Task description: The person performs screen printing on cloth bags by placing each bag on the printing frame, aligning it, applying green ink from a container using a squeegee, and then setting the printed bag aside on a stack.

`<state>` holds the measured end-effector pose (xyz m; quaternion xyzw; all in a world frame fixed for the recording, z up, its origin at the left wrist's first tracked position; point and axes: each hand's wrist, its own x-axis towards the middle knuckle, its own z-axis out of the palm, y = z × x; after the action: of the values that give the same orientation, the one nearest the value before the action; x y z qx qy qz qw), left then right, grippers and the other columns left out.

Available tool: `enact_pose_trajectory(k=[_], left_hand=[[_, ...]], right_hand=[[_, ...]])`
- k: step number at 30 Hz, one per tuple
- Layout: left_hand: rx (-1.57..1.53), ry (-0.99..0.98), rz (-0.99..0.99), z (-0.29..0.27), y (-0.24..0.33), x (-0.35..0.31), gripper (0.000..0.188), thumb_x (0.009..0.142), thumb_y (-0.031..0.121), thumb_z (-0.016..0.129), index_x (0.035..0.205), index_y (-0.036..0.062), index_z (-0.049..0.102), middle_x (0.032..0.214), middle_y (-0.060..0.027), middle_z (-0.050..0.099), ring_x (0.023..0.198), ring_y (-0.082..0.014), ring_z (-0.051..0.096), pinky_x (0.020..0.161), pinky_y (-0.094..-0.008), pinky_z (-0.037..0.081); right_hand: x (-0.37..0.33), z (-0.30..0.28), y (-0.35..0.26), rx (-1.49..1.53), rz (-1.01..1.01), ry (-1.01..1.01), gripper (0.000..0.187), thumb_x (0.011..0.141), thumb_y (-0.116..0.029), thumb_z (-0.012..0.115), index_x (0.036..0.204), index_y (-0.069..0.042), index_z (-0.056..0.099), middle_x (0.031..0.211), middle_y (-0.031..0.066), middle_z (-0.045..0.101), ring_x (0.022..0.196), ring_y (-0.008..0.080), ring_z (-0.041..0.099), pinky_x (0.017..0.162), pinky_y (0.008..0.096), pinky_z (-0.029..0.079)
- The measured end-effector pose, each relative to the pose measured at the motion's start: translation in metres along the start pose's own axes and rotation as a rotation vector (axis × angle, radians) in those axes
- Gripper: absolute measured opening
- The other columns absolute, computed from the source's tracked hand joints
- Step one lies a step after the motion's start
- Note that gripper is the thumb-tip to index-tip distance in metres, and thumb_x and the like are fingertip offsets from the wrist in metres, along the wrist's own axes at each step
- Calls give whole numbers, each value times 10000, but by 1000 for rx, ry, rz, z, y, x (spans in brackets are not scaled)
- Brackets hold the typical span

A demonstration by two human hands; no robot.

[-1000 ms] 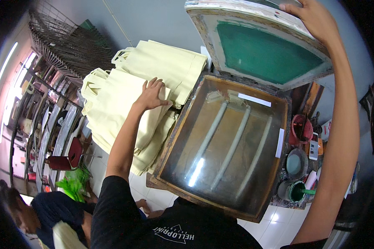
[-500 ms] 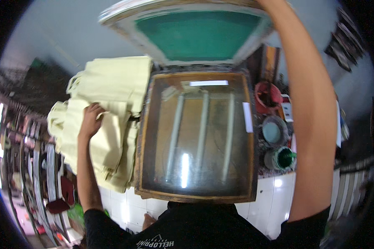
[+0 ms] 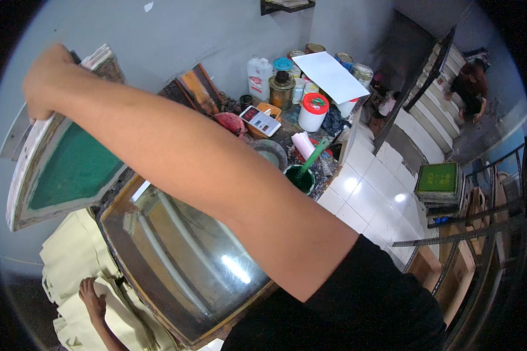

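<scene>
My right hand (image 3: 48, 82) is raised at the upper left, its fingers wrapped over the top edge of a screen-printing frame (image 3: 70, 169) with a green mesh. The frame stands tilted up from the far end of a glass-topped table (image 3: 181, 257); tubes show beneath the glass. My right forearm crosses the view and hides part of the glass and frame. At the lower left, my left hand (image 3: 92, 297) has its fingers bent on the top cream cloth bag (image 3: 120, 310), gripping near its edge. More cream bags (image 3: 76, 248) lie under and beyond it.
Right of the glass stand a pot of green ink (image 3: 300, 180) with a stirrer, a grey bowl (image 3: 269, 153), a phone (image 3: 260, 121), a red-lidded tub (image 3: 314, 112) and several cans. Stacked frames (image 3: 438, 182) stand farther right. Another person (image 3: 469, 88) is on the stairs.
My view has swung to the right, bringing the cans, floor and stairs in. My right hand still holds the raised frame; my left hand stays at the cream bag.
</scene>
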<state>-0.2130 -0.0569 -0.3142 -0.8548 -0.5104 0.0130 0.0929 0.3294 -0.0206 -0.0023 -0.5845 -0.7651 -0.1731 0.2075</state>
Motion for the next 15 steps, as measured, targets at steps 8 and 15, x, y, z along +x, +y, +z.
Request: enact_pose_trajectory(k=[8,15], left_hand=[[47,17,-79,-12,8,-6,703,645,13,799,1302,40,551,1297,-167,542,1317,-412,436,1139,-549,314],[-141,104,-184,-22,-2,-27,333,908,88,663,1235,34,641,1361,-191,572,1388,-428,406,1188,-556,280]], right_hand=[[-4,5,-6,26,-6,72,456,869,-512,722,1205,-208,774,1205,70,756,1131,283,707,927,503,523],[-6,16,13,115,-21,273,378,833,-409,771,940,-48,802,976,223,756,950,384,731,831,486,573]])
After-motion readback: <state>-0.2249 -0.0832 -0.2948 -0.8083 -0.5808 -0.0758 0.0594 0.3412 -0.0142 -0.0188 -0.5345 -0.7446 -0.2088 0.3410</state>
